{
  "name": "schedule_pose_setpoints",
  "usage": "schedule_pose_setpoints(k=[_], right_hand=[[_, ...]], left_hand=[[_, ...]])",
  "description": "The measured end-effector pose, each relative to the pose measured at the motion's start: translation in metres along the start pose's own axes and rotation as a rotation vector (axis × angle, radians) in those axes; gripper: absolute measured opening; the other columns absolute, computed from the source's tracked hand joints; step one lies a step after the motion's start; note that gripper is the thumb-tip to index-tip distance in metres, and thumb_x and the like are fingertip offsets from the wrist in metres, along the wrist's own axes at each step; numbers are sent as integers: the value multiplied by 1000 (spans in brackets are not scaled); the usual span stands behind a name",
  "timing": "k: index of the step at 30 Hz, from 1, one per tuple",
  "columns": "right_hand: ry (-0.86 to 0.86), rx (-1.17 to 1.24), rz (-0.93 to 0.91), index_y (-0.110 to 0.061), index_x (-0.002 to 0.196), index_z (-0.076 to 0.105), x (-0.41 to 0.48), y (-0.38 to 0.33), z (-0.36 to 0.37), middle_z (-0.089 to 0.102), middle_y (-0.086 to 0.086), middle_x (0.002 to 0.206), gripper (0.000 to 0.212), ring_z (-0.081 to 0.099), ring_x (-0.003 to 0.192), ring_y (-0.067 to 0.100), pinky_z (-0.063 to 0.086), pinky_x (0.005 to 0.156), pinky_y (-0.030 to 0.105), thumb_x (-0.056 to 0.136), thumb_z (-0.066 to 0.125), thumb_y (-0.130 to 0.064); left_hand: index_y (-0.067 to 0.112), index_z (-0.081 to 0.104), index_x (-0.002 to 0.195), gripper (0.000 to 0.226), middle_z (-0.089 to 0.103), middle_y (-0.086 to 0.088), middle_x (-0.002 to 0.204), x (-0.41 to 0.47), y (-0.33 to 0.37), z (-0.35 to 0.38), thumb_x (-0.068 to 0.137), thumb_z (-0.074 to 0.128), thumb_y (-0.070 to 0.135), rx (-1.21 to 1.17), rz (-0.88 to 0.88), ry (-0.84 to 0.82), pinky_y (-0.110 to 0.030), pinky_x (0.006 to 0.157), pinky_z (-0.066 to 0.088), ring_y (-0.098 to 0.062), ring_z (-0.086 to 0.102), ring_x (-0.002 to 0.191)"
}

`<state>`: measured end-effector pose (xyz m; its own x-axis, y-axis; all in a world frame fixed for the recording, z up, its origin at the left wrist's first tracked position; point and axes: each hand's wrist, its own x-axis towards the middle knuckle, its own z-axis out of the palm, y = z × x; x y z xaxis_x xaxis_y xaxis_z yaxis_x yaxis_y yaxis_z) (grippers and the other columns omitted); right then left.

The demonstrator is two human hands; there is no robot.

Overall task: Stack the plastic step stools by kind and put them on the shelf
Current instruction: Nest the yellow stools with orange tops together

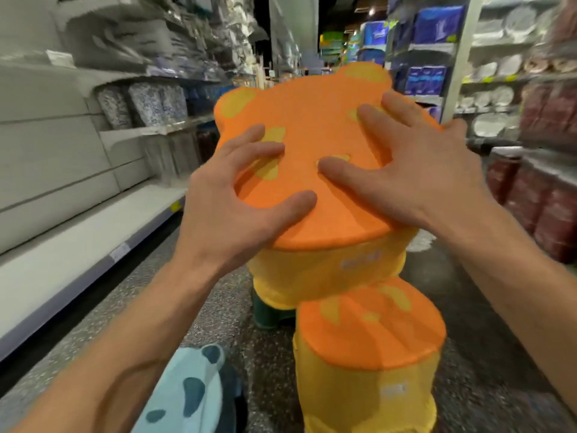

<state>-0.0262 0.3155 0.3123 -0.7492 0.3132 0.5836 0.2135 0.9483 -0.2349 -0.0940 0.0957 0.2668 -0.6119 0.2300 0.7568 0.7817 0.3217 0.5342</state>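
Stools fill the middle of the frame: I hold an orange-topped stool [312, 170] with a yellow body and bear-like ears, tilted toward me, raised above the floor [218, 307]. My left hand [231, 207] grips its near left edge, thumb lying across the orange seat and fingers spread over the yellow patches. My right hand [415, 170] presses on the right side of the seat, fingers splayed on top, thumb reaching toward the centre; both hands are clasping this stool.

Below it, at lower right of centre, a second orange-and-yellow stool [371, 345] of the same kind stands on the floor. Between the two, just behind, a dark green stool [271, 314] shows only partly. At the bottom edge, left of centre, a pale blue stool [190, 392] with darker blue spots peeks in.

On the left of the frame runs a bare white shelf [78, 239], low and long, with packaged bedding [137, 101] on the shelves above. Blue packs [437, 23] and plates [496, 95] line the shelving at upper right. Everything is somewhat blurred.
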Motion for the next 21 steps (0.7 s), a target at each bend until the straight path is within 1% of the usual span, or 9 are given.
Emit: schedule_pose_setpoints(k=[2, 5, 7, 11, 14, 16, 18, 19, 21], right_hand=[[-93, -28, 19, -53, 156, 26, -1, 13, 4, 16, -21, 169, 103, 24, 145, 51, 35, 109, 62, 66, 37, -101], [-235, -55, 18, -51, 157, 25, -8, 26, 20, 14, -20, 169, 102, 21, 147, 50, 36, 109, 62, 68, 35, -100], [-318, -80, 18, -51, 156, 25, -15, 34, 34, 13, -20, 169, 98, 24, 144, 49, 37, 106, 59, 71, 34, -99], [-392, -143, 22, -51, 151, 35, -13, 60, 63, 22, -17, 168, 108, 32, 146, 42, 34, 109, 63, 58, 24, -104], [-474, -122, 78, -51, 151, 33, -13, 79, 83, 20, -18, 168, 108, 29, 148, 41, 32, 111, 64, 57, 28, -103], [-517, -117, 102, -52, 152, 31, -22, 90, 100, 17, -18, 168, 102, 26, 147, 45, 33, 111, 62, 63, 33, -101], [-574, -110, 134, -52, 154, 28, -33, 103, 121, 15, -18, 169, 107, 24, 148, 44, 33, 112, 62, 59, 29, -102], [-598, -107, 155, -52, 154, 27, -38, 110, 133, 14, -18, 169, 111, 24, 149, 43, 32, 113, 62, 57, 25, -104], [-616, -106, 179, -50, 155, 25, -49, 122, 158, 14, -18, 170, 113, 27, 149, 41, 32, 113, 62, 56, 18, -106]], left_hand=[[47, 71, 124, 71, 53, 26, 152, -4, 2, 15, 59, 81, 72, -33, -81, -36, -9, 101, 36, 9, 47, 138], [48, 73, 119, 73, 57, 30, 145, -20, -6, 31, 51, 81, 72, -69, -220, -71, -17, 102, 41, 10, 52, 132], [48, 74, 116, 72, 59, 30, 142, -34, -11, 43, 48, 80, 72, -71, -294, -105, -25, 106, 45, 11, 54, 129], [44, 75, 117, 71, 62, 27, 139, -51, -18, 71, 51, 86, 70, -44, -405, -163, -36, 115, 45, 3, 57, 128], [42, 74, 117, 75, 60, 25, 142, -59, -24, 94, 48, 79, 72, -11, -424, -215, -33, 116, 42, 0, 55, 130], [38, 74, 119, 69, 59, 21, 145, -66, -32, 109, 56, 90, 60, -34, -438, -259, -25, 111, 39, 0, 54, 130], [36, 74, 121, 62, 58, 18, 147, -75, -44, 123, 65, 96, 50, -8, -430, -308, -18, 106, 36, 0, 54, 130], [37, 73, 122, 62, 58, 17, 149, -79, -51, 130, 66, 95, 52, 10, -425, -339, -19, 108, 37, -2, 55, 131], [38, 72, 124, 70, 57, 16, 152, -87, -63, 144, 61, 86, 65, 35, -447, -415, -31, 117, 38, -8, 55, 134]])
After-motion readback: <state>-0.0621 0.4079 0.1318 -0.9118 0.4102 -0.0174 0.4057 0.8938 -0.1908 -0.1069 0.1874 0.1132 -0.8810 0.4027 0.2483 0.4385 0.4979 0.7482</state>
